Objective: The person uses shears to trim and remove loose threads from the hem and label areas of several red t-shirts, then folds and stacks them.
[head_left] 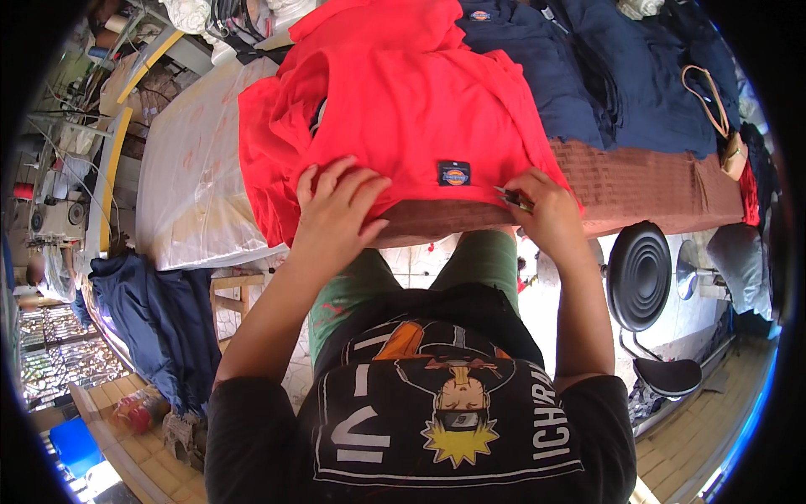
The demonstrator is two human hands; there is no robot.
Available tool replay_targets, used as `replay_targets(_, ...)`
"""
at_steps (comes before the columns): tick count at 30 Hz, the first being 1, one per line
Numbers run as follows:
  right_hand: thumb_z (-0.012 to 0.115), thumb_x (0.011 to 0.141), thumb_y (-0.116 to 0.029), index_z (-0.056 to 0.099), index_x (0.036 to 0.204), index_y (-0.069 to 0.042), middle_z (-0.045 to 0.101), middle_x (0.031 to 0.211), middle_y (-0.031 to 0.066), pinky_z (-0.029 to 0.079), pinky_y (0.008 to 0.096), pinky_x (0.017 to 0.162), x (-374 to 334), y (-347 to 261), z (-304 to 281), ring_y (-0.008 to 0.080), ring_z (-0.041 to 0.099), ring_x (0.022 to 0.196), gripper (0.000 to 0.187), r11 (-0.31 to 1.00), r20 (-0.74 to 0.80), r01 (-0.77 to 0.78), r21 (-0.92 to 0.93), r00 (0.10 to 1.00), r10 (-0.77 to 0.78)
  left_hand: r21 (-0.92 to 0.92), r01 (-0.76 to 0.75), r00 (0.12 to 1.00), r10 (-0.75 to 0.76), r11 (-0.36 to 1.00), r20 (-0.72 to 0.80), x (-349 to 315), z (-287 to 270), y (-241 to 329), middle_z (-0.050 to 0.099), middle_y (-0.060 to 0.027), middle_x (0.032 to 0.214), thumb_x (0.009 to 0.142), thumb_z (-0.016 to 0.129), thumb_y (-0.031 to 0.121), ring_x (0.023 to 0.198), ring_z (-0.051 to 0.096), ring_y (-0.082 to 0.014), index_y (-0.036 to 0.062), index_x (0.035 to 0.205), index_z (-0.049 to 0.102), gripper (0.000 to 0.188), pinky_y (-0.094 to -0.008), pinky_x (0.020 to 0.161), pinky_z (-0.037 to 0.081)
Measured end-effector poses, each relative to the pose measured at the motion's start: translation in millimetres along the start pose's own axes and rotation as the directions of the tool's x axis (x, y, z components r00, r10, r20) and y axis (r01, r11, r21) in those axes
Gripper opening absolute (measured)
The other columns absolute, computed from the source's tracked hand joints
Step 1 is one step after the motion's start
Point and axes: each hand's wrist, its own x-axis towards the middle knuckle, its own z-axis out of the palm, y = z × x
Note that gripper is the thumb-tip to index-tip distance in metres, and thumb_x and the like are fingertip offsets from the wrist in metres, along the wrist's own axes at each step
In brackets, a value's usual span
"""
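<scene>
A bright red garment (395, 109) is spread over the table in front of me, its near edge lying along the table's front. Near that edge sits a small dark label (454, 174) with an orange and blue emblem. My left hand (336, 206) rests on the cloth to the left of the label, fingers spread and holding nothing. To the right of the label, my right hand (544, 210) is closed around small metal thread snips (514, 198). Their pointed tip reaches toward the garment's edge, and my fingers hide part of them.
Dark navy garments (621, 76) are piled at the back right on the brown table cover (655, 189). Plastic sheeting (197, 168) covers the left part. A round black stool seat (640, 277) stands at the right. Navy cloth (159, 323) hangs at the left, near a sewing machine (63, 214).
</scene>
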Motion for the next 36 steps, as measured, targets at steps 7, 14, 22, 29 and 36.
replay_targets(7, 0.068, 0.085, -0.008, 0.063, 0.098, -0.003, 0.066, 0.084, 0.0108, 0.048, 0.0298, 0.066, 4, -19, -64, 0.0187, 0.063, 0.070, 0.014, 0.965, -0.092, -0.155, 0.212, 0.980, 0.177, -0.039, 0.025, 0.999, -0.024, 0.999, 0.029, 23, -27, -21, 0.059, -0.0022, 0.115, 0.071, 0.065, 0.001, 0.114, 0.052, -0.0205, 0.0103, 0.110, 0.061, 0.040, -0.0443, 0.106, 0.029)
replay_targets(14, 0.063, 0.091, -0.007, 0.064, 0.096, -0.001, 0.066, 0.089, 0.0009, 0.045, 0.0203, 0.073, 6, -23, -125, 0.0089, 0.058, 0.080, 0.008, 0.902, -0.471, 0.149, 0.406, 0.880, 0.066, -0.789, 0.180, 0.984, -0.110, 0.588, 0.142, 54, -93, -1, 0.064, -0.0051, 0.101, 0.090, 0.061, 0.008, 0.092, 0.058, -0.0096, 0.0002, 0.110, 0.061, 0.021, -0.0226, 0.085, 0.045)
replay_targets(22, 0.074, 0.085, -0.022, 0.066, 0.083, -0.001, 0.057, 0.072, -0.0050, 0.041, 0.0217, 0.065, 50, 15, -52, 0.0048, 0.048, 0.069, 0.023, 0.770, 0.097, -0.199, 0.606, 0.979, 0.177, -0.723, 0.558, 0.815, -0.432, 0.407, 0.386, 69, -47, -67, 0.065, 0.0017, 0.086, 0.092, 0.064, 0.031, 0.078, 0.056, -0.0055, -0.0006, 0.099, 0.067, 0.032, -0.0226, 0.072, 0.045)
replay_targets(29, 0.079, 0.080, -0.030, 0.064, 0.079, 0.000, 0.047, 0.063, -0.0030, 0.038, 0.0246, 0.056, 65, 32, -5, 0.0070, 0.041, 0.061, 0.034, 0.796, 0.080, -0.319, 0.515, 0.942, 0.326, -0.359, 0.044, 0.963, -0.135, 0.932, -0.233, 93, -18, 21, 0.061, -0.0050, 0.098, 0.080, 0.072, 0.021, 0.091, 0.061, -0.0248, 0.0124, 0.091, 0.064, 0.015, -0.0353, 0.076, 0.050)
replay_targets(36, 0.073, 0.085, -0.030, 0.065, 0.088, -0.003, 0.054, 0.071, -0.0008, 0.043, 0.0264, 0.061, 62, 29, -8, 0.0095, 0.047, 0.064, 0.029, 0.898, -0.067, -0.300, 0.322, 0.939, 0.337, -0.340, -0.118, 0.989, 0.080, 0.933, -0.124, 102, 69, 48, 0.063, -0.0045, 0.100, 0.075, 0.073, 0.011, 0.089, 0.060, -0.0245, 0.0062, 0.094, 0.067, 0.021, -0.0366, 0.079, 0.051)
